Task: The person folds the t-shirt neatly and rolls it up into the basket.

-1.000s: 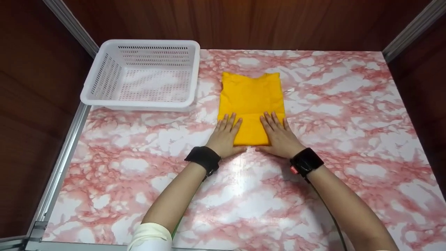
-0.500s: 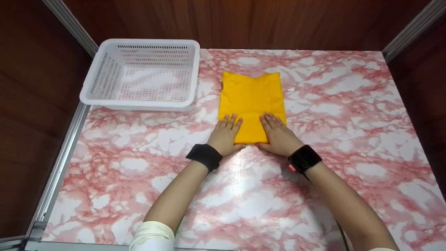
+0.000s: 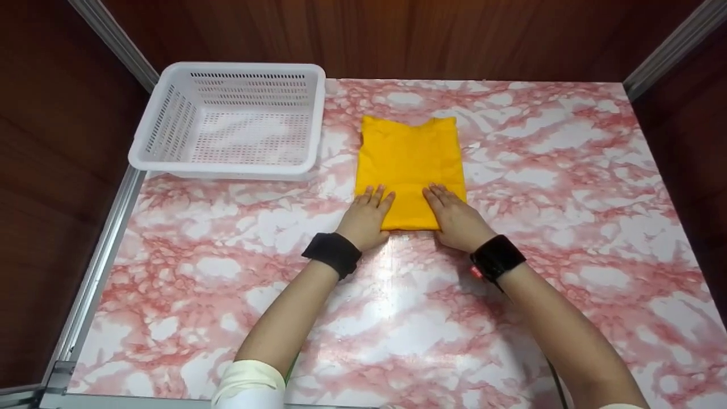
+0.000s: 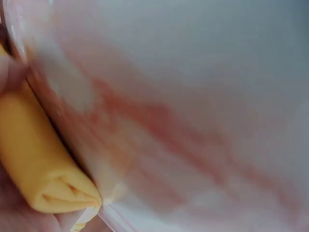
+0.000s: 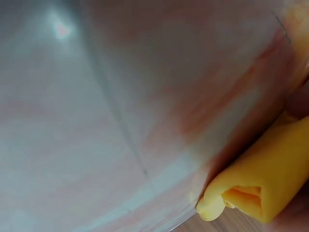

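Observation:
A folded yellow shirt [image 3: 412, 156] lies flat on the table, its notched neckline edge pointing away from me. My left hand [image 3: 363, 223] holds its near left corner, fingers spread on top and thumb tucked at the near edge. At the near right corner my right hand [image 3: 459, 222] holds it the same way, with most of the thumb hidden. Close up in the left wrist view, the cloth's layered fold [image 4: 41, 150] sits between thumb and palm. The right wrist view shows the other end of that thick fold [image 5: 263, 179] beside the thumb.
A white perforated plastic basket [image 3: 227, 168] with nothing in it stands at the back left of the red-and-white marbled table [image 3: 386, 341]. Dark wood-look panels [image 3: 397, 40] enclose the back and sides. A metal rail [image 3: 99, 272] runs along the left edge.
Both thumbs, earlier stretched along the shirt's near edge, have drawn in under its corners. The near edge has shifted slightly away from me. The fingers stay almost in place.

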The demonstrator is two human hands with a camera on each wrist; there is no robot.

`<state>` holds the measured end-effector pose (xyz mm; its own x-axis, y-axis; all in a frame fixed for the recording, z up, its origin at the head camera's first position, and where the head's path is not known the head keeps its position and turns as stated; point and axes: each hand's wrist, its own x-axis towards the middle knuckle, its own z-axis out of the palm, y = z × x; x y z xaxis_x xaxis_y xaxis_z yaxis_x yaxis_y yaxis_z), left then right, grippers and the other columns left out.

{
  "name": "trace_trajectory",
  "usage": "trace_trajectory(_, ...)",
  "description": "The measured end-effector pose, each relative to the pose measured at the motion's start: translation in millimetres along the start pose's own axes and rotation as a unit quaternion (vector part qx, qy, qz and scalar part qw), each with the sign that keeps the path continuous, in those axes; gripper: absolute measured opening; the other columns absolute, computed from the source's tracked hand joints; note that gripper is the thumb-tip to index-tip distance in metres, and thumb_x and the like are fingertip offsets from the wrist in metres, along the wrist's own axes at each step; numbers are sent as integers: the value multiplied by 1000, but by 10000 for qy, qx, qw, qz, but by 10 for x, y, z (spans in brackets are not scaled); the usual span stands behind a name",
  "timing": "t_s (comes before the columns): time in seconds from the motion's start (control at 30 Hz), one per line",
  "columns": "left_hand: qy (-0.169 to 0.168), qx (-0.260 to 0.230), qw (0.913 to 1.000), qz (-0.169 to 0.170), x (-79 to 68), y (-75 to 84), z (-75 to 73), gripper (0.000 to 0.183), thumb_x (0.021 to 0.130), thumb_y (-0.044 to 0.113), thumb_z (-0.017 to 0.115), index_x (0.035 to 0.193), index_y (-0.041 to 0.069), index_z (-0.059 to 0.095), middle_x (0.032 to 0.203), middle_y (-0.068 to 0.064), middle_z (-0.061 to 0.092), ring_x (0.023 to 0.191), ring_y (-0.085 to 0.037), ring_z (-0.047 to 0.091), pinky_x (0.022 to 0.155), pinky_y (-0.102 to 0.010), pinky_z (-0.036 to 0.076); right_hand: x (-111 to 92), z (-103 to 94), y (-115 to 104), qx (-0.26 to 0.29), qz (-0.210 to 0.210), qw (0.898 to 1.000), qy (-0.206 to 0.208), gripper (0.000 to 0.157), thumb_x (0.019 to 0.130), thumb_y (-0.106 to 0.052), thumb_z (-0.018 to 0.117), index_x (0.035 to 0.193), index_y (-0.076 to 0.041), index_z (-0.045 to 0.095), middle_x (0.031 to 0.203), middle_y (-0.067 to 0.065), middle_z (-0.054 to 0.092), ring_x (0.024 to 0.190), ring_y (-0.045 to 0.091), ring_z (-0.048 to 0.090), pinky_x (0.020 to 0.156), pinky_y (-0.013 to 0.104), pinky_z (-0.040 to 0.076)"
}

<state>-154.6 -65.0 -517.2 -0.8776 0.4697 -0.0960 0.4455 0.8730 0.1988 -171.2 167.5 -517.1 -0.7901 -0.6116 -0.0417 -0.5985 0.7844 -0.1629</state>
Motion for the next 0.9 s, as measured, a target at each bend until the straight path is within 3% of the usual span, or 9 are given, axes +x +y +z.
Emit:
trace_trajectory(0.2,-26,51,10000,-41,-8,25,-12,70,87,6,60,149,11,29,152,-19,26,140,-37,25,112,-46,25,-25,-10,-31,11,-97,9998,167,75,77,-3,61,144,7,30,146,28,33,135,41,34,111,48,27)
trace_trajectory(0.47,-471,-91,9988,-86,-87,102,-113,62,94,8,53,149,10,27,153,-20,23,141,-38,22,112,-48,25,-79,-104,-84,206,-94,9997,7,63,80,-1,55,140,8,38,143,29,38,132,41,38,109,48,31)
trace_trajectory(0.67,-1027,-226,9944,-56,-181,184,-204,67,90,3,53,150,9,24,153,-21,21,141,-38,21,113,-46,24,-165,-187,-135,485,47,9980,-404,60,81,-2,54,139,5,41,144,26,38,131,40,40,106,50,35)
trace_trajectory(0.9,-1434,-307,9891,151,-297,248,-300,63,89,4,50,148,9,30,152,-21,25,138,-39,27,109,-44,32,-275,-313,-234,644,143,9945,-816,52,83,-5,54,134,5,48,140,25,44,127,39,45,103,50,38)
